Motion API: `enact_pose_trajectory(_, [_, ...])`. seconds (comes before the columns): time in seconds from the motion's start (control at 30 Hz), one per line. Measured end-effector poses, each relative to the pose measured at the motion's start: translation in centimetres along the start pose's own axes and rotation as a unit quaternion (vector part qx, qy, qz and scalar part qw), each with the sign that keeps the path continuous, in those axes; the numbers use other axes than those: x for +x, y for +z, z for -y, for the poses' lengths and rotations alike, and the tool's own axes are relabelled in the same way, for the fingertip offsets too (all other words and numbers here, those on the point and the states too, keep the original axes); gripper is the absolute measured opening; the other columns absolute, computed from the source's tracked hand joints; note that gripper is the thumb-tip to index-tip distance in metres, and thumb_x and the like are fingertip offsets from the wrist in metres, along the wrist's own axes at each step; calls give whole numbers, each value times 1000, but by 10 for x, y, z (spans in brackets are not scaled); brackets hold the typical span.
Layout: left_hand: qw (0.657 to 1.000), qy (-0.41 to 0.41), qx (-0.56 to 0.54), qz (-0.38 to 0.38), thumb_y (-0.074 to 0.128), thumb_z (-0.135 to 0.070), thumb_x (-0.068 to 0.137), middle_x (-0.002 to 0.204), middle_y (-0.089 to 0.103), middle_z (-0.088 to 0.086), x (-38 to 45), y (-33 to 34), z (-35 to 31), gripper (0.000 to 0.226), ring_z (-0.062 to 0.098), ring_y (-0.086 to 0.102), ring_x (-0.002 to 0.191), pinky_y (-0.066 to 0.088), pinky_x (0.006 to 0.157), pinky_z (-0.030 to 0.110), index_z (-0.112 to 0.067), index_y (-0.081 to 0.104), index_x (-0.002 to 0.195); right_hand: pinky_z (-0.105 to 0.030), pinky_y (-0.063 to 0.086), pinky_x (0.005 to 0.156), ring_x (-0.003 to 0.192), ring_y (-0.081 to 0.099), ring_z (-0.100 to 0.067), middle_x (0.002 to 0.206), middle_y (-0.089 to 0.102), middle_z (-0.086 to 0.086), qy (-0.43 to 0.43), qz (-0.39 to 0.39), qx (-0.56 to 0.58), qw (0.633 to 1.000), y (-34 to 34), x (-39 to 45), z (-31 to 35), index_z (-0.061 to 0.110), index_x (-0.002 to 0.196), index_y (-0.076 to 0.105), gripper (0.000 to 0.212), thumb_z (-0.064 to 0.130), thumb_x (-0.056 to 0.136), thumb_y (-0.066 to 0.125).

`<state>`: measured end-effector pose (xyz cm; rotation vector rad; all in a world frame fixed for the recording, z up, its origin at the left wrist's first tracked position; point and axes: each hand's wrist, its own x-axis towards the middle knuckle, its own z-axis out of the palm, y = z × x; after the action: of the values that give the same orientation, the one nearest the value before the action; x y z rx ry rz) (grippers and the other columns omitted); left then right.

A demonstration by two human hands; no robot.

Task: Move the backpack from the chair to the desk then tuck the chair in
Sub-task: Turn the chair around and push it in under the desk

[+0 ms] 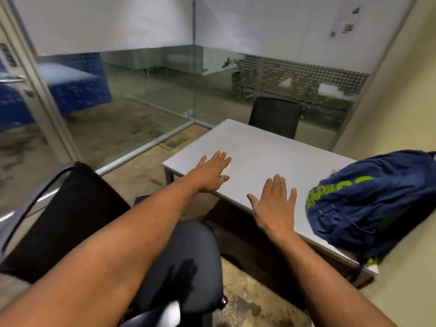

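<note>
A navy backpack [368, 204] with lime green lettering lies on the right end of the grey desk [257, 147], against the yellowish wall. My left hand [212, 172] hovers flat over the desk's near left edge, fingers spread, holding nothing. My right hand [274, 201] is also flat and empty over the desk's near edge, just left of the backpack. A black office chair [188, 265] stands below my arms, its seat bare, its backrest [70, 215] at the left, apart from the desk.
A second dark chair [274, 116] stands at the desk's far side. Glass partitions [141, 90] close off the room at the left and back. A yellowish wall [396, 102] runs along the right. Worn carpet [247, 303] shows beside the chair.
</note>
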<state>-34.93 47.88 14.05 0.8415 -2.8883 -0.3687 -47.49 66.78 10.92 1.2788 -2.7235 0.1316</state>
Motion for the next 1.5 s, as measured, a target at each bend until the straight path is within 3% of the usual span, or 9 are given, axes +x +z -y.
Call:
enact_pose_trajectory(0.4, [996,-92,21,5,50,-41,105,174,4,5,-125,-46,172,72,19,-2,160,-2,127,54,-19,14,164,-63,13,125,158,12,-38,169,18,-23,-113,17,4,993,16,-47,191,0,160,21,87,66,103,17])
enact_pose_trajectory(0.7, [990,-83,75,91,46,-54,102,173,-3,-2,-170,-54,350,74,15,-12,158,-13,124,53,-26,16,164,-63,11,124,158,9,-39,168,16,-26,-68,63,52,994,51,-79,381,-3,160,14,92,69,102,17])
enact_pose_trajectory(0.93, [981,-63,115,146,41,-60,103,174,2,-1,-201,-54,466,69,20,-14,158,-14,121,64,-29,24,162,-63,6,125,159,4,-38,170,10,-25,-68,120,110,984,74,-104,524,-2,161,7,97,72,100,20])
enact_pose_trajectory(1.13, [981,-75,81,158,37,-62,103,174,2,1,-220,-45,503,69,19,-17,158,-16,122,62,-27,28,161,-63,6,126,159,2,-38,171,9,-24,-68,149,97,982,73,-121,564,-1,162,4,97,73,100,20])
enact_pose_trajectory(1.5, [983,-39,93,156,34,-64,103,173,0,-1,-203,-57,500,70,17,-16,158,-15,122,58,-28,25,162,-62,5,126,159,2,-37,171,10,-23,-47,145,111,982,76,-96,553,-1,162,8,95,71,101,19])
